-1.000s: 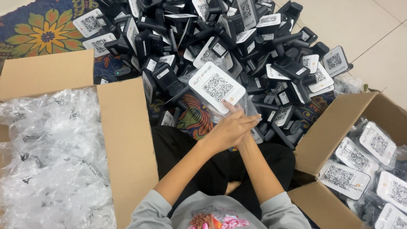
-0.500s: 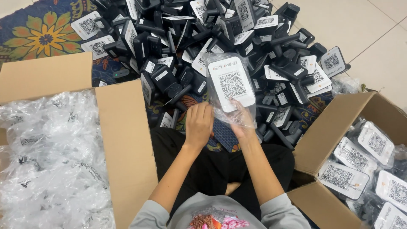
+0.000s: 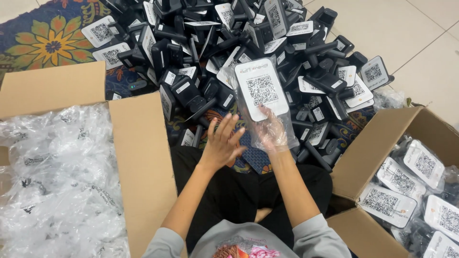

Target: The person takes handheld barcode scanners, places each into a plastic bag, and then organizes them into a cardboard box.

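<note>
Head view: I am looking down on two cardboard boxes flanking my lap. The left box [image 3: 138, 157] is holding a heap of empty clear bags [image 3: 52, 177]; its outer side is running off the frame. The right box [image 3: 377, 143] is holding bagged devices [image 3: 423, 165] lying label side up, and it too is cut off at the edge. Between the boxes, a pile [image 3: 229, 52] of loose black devices is covering the rug [image 3: 45, 43] and spilling towards the tiled floor [image 3: 397, 28].

My right hand [image 3: 273, 131] is sitting inside a clear bag [image 3: 265, 107], grasping a device [image 3: 261, 89] from below; the film is blurring the fingers, so I cannot tell the exact grip. The device is standing with its long axis pointing away from me, white label facing the camera, above the near edge of the pile. My left hand [image 3: 222, 143] is hanging released, fingers spread, just beside the bag and touching nothing that I can make out.
</note>
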